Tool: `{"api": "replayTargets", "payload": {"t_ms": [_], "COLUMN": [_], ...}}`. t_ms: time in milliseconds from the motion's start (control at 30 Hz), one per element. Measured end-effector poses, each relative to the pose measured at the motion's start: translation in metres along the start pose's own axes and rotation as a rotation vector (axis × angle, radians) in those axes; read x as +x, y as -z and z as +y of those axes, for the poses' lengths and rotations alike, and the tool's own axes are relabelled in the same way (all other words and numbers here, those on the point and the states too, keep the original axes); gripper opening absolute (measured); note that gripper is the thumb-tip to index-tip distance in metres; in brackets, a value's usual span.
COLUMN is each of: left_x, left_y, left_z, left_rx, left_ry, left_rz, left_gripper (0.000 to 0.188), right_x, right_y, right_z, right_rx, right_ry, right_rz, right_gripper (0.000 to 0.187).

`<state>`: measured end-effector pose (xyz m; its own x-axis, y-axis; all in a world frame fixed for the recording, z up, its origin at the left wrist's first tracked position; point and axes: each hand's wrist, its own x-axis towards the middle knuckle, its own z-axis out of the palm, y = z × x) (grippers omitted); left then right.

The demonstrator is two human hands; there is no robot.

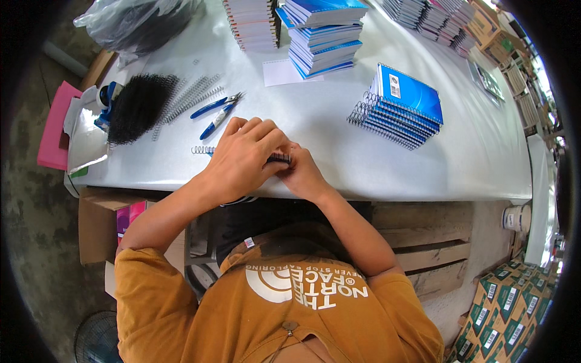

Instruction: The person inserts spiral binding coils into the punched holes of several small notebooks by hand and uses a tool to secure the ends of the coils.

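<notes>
Near the table's front edge, my left hand (245, 154) and my right hand (302, 172) meet around a spiral notebook (278, 158) seen nearly edge-on. Both hands are closed on it. Only a dark strip with coil loops shows between them; my left hand hides most of the rest. The loose end of a wire coil (200, 150) sticks out to the left of my left hand. Just beyond that hand lie blue-handled pliers (218, 121) and another blue-handled tool (207, 107).
Loose wire coils (192, 97) and a heap of black coils (142, 109) lie left. Finished blue spiral notebooks (411, 97) are stacked at right. Taller stacks of blue notebooks (324, 45) and bound pads (253, 24) stand at the back. A cardboard box (97, 224) sits below left.
</notes>
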<state>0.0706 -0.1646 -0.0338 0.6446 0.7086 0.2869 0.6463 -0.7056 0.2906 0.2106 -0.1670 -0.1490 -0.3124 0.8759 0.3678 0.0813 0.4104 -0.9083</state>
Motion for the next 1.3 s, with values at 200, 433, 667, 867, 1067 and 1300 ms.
{"api": "replayTargets", "payload": {"t_ms": [200, 433, 667, 867, 1067, 1300], "left_x": [0.002, 0.003, 0.042, 0.128, 0.174, 0.180], "left_y": [0.006, 0.004, 0.033, 0.011, -0.042, -0.114], "left_z": [0.001, 0.005, 0.021, 0.057, 0.106, 0.091], "left_rx": [-0.025, 0.017, 0.056, -1.044, -0.967, -0.089], "left_ry": [0.021, 0.021, 0.027, -0.136, -0.072, -0.138], "left_rz": [-0.151, -0.071, 0.100, 0.623, 0.668, 0.599], "left_gripper": [0.019, 0.018, 0.060, 0.062, 0.038, 0.031], "right_x": [-0.001, 0.001, -0.010, 0.018, 0.024, -0.008], "right_y": [0.001, 0.001, 0.048, 0.157, 0.189, 0.211], "right_z": [0.005, 0.007, -0.049, -0.103, -0.098, -0.016], "right_rx": [0.046, -0.004, 0.026, 0.311, -0.215, -0.142], "right_ry": [-0.073, 0.014, 0.104, 0.525, 0.245, 0.020], "right_rz": [-0.032, -0.084, 0.313, 0.778, 1.139, 1.131], "right_gripper": [0.023, 0.021, 0.034, 0.029, 0.054, 0.063]}}
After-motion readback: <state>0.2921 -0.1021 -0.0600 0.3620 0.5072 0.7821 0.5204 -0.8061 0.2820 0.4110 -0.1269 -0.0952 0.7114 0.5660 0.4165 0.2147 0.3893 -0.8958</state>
